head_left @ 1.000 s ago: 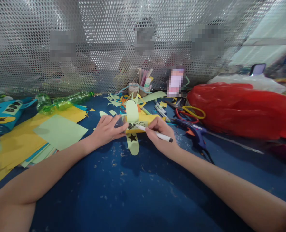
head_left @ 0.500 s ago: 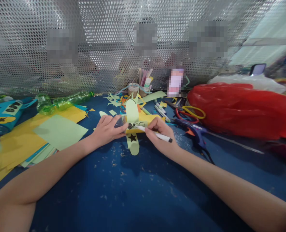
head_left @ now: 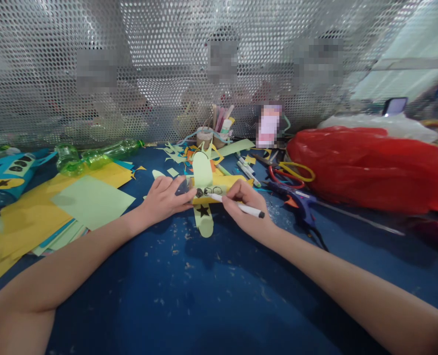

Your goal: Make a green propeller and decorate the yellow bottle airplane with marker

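Note:
A yellow paper-wrapped model plane lies on the blue table, with pale green wings; a black star marks the near wing. Its green side strip carries round outlines, the leftmost filled in black. Fingers of my left hand close round the clear plastic end of the model plane, holding it steady. In my right hand is a white marker with a black end, pinched between thumb and fingers. The marker's tip touches the second round outline.
Coloured paper sheets, green plastic bottles and a blue model plane lie left. Paper scraps sit behind the yellow plane. On the right are scissors, a blue glue gun and a red plastic bag. A perforated metal screen stands behind.
Both hands and the model plane stay almost in place. The marker tip has shifted very slightly within the second outline, which shows a little more black.

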Action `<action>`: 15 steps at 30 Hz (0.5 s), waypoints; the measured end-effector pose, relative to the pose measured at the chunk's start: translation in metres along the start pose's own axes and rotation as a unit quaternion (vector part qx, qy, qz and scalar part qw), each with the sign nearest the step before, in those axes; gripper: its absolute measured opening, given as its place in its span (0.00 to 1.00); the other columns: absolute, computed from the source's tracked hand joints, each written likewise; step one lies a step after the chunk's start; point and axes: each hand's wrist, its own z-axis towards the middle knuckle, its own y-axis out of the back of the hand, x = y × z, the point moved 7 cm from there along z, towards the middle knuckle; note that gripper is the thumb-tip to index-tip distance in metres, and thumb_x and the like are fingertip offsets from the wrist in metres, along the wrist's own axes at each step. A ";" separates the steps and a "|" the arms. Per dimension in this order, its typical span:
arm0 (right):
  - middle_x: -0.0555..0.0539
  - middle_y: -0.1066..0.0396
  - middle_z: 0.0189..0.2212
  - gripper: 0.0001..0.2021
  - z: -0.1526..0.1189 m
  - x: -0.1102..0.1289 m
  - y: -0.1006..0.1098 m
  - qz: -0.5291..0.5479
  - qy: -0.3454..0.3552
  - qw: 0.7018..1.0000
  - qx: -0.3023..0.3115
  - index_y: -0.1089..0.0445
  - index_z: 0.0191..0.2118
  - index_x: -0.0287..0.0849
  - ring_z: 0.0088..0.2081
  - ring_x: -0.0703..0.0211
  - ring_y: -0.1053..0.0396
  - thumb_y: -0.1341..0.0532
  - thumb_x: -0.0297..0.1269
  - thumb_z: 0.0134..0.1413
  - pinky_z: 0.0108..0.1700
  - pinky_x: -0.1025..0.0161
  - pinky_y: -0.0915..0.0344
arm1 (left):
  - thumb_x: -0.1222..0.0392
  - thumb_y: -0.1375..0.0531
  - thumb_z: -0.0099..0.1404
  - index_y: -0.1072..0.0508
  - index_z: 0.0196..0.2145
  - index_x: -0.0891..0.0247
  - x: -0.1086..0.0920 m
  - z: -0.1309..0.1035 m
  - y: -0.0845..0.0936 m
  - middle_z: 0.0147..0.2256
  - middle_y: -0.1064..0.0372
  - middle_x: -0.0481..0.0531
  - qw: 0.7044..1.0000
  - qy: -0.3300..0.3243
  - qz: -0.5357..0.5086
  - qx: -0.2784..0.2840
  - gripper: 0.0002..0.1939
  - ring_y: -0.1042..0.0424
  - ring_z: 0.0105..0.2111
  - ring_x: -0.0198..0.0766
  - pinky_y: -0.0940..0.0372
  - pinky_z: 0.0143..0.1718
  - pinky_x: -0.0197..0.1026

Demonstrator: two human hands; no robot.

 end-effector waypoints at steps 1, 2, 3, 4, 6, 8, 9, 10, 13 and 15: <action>0.57 0.42 0.17 0.10 0.000 0.000 0.001 -0.002 0.000 1.000 -0.004 0.44 0.26 0.45 0.18 0.68 0.47 0.41 0.29 0.51 0.20 0.67 0.50 | 0.42 0.45 0.66 0.31 0.48 0.50 0.000 0.000 0.000 0.50 0.33 0.58 1.000 0.000 -0.001 0.001 0.17 0.38 0.38 0.45 0.44 0.40 0.46; 0.58 0.43 0.17 0.10 0.000 0.000 0.002 -0.004 0.000 1.000 -0.010 0.44 0.26 0.46 0.18 0.68 0.47 0.41 0.29 0.51 0.20 0.67 0.50 | 0.42 0.45 0.66 0.31 0.48 0.51 0.000 0.000 -0.001 0.50 0.33 0.58 1.000 0.001 -0.002 0.001 0.17 0.38 0.38 0.45 0.44 0.39 0.46; 0.58 0.43 0.17 0.10 0.001 0.001 0.003 -0.005 0.002 1.000 -0.016 0.45 0.26 0.46 0.18 0.68 0.48 0.41 0.29 0.51 0.20 0.67 0.51 | 0.42 0.45 0.66 0.31 0.47 0.51 0.000 0.000 0.000 0.50 0.33 0.58 1.000 0.000 -0.002 0.000 0.17 0.38 0.38 0.45 0.44 0.39 0.46; 0.58 0.44 0.17 0.11 0.001 0.001 0.004 -0.005 0.004 1.000 -0.021 0.45 0.26 0.46 0.18 0.68 0.48 0.41 0.28 0.50 0.20 0.67 0.51 | 0.42 0.45 0.66 0.31 0.47 0.51 0.000 0.000 0.000 0.50 0.33 0.58 1.000 0.000 -0.002 -0.002 0.17 0.38 0.38 0.45 0.44 0.39 0.46; 0.58 0.44 0.17 0.10 0.001 0.003 0.005 -0.002 0.010 1.000 -0.028 0.45 0.26 0.46 0.18 0.68 0.49 0.41 0.29 0.50 0.20 0.66 0.51 | 0.42 0.45 0.66 0.31 0.47 0.51 0.000 0.000 0.001 0.49 0.32 0.58 1.000 0.000 -0.003 -0.005 0.17 0.38 0.38 0.45 0.44 0.39 0.46; 0.58 0.44 0.17 0.10 0.002 0.004 0.004 0.000 0.015 1.000 -0.025 0.44 0.25 0.46 0.18 0.68 0.49 0.41 0.29 0.51 0.20 0.66 0.51 | 0.42 0.45 0.66 0.31 0.48 0.51 0.000 0.000 0.001 0.49 0.32 0.57 1.000 -0.001 0.000 -0.005 0.17 0.38 0.38 0.45 0.44 0.39 0.45; 0.58 0.44 0.17 0.10 0.002 0.004 0.003 0.001 0.015 1.000 -0.021 0.44 0.25 0.46 0.18 0.68 0.48 0.41 0.29 0.50 0.20 0.66 0.51 | 0.41 0.45 0.66 0.31 0.48 0.51 0.000 0.000 0.001 0.49 0.32 0.57 1.000 -0.001 0.004 -0.004 0.18 0.38 0.38 0.45 0.44 0.39 0.46; 0.57 0.44 0.17 0.10 0.002 0.004 0.003 0.000 0.014 1.000 -0.017 0.44 0.25 0.46 0.18 0.68 0.48 0.41 0.29 0.50 0.20 0.66 0.51 | 0.41 0.46 0.66 0.31 0.47 0.51 0.000 0.000 0.001 0.49 0.33 0.57 1.000 -0.001 0.006 -0.004 0.17 0.38 0.38 0.45 0.44 0.39 0.46; 0.58 0.44 0.17 0.10 0.001 0.004 0.002 -0.003 0.007 1.000 -0.019 0.44 0.26 0.46 0.18 0.68 0.48 0.41 0.29 0.50 0.20 0.66 0.51 | 0.42 0.46 0.66 0.31 0.47 0.51 -0.001 0.000 0.002 0.49 0.33 0.58 1.000 -0.006 0.011 -0.010 0.17 0.39 0.37 0.45 0.45 0.39 0.45; 0.58 0.45 0.17 0.10 0.002 0.005 0.003 -0.003 0.005 1.000 -0.023 0.45 0.25 0.46 0.17 0.68 0.49 0.41 0.29 0.50 0.20 0.66 0.52 | 0.42 0.46 0.66 0.31 0.47 0.52 -0.001 0.001 0.003 0.49 0.32 0.58 1.000 -0.010 0.013 -0.016 0.17 0.39 0.37 0.45 0.45 0.39 0.45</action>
